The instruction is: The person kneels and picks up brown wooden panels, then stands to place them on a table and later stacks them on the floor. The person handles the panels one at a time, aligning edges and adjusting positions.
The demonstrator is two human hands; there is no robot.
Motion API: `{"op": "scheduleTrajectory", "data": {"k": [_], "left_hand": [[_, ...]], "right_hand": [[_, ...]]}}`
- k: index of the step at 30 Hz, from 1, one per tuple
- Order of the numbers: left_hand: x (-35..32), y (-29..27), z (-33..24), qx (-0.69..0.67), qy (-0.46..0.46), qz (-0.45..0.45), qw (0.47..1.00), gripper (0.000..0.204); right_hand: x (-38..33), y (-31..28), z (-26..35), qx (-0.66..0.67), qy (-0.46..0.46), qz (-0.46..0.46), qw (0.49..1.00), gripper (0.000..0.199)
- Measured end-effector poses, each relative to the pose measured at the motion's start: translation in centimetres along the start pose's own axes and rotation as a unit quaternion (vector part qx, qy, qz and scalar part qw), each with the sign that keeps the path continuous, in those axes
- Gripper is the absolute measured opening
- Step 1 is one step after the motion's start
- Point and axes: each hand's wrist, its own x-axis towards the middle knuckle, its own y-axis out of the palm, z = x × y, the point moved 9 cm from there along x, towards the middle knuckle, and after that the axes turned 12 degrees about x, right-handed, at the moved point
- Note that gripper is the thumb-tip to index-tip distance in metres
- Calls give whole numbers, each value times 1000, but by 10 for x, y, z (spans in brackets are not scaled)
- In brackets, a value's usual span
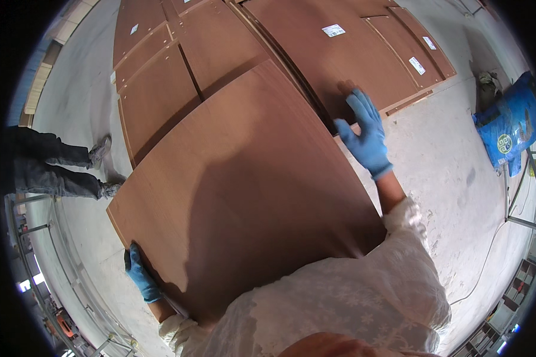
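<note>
Left hand: I see the left hand (142,275) low at the near-left corner of the big brown panel (244,190), blue-gloved, fingers curled under and around the edge, gripping the board.
Left arm: bent in tight, white lace sleeve (178,330) just below the glove.
Right hand: the right hand (366,134) is stretched out ahead, blue glove, fingers spread and flat, pressed on the far right edge of the same panel; I can't tell whether any fingers hook over that edge, so I call it a flat, unclenched hold.
Right arm: extended forward, bare forearm showing between glove and sleeve.
Panel: held tilted in front of the body, spanning from one hand to the other, above the concrete floor (452,172).
Stack: more brown boards (315,53) lie flat on the floor beyond, some with white labels.
Bystander: a person's legs (53,169) in dark trousers at the left, well apart.
Bag: a blue sack (509,128) at the right, near a metal frame.
</note>
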Motion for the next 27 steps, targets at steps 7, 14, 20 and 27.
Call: {"op": "scheduleTrajectory", "data": {"k": [7, 14, 20, 27], "left_hand": [[1, -2, -2, -16, 25, -22, 999, 36], [52, 3, -16, -107, 0, 62, 992, 38], [153, 26, -32, -248, 19, 55, 967, 33], [209, 75, -26, -209, 29, 7, 977, 30]], "right_hand": [[-96, -8, 50, 255, 338, 163, 891, 56], [-44, 24, 45, 87, 227, 152, 958, 55], [37, 84, 36, 18, 164, 150, 975, 68], [54, 89, 17, -23, 195, 145, 970, 73]]}}
